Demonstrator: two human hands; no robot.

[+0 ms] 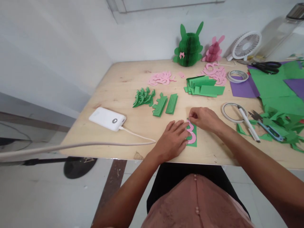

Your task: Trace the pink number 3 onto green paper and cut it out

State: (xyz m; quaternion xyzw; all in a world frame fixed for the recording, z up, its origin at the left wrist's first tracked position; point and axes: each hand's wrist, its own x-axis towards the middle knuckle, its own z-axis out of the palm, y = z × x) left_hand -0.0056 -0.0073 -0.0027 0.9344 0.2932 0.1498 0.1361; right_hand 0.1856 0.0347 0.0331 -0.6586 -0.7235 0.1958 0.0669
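Near the table's front edge lies a green paper piece (193, 144) with a pink paper cutout (193, 138) on top of it. My left hand (173, 139) rests flat with fingers stretched over the left side of both, pressing them to the table. At their upper end, my right hand (204, 117) is closed, its fingertips pinched together; what they grip is hidden. Just beyond lie a folded green strip (171, 103), a green piece with a cut edge (160, 105) and a heap of green cutouts (143, 97).
Pink cutouts (161, 78), stacked green strips (204, 86), a tape roll (237, 76), a pen (249, 123), a blue-handled cutter (270, 130) and black scissors (267, 67) lie around. A white power bank (107, 118) trails a cable leftward. Paper rabbits (188, 50) and a fan (246, 46) stand behind.
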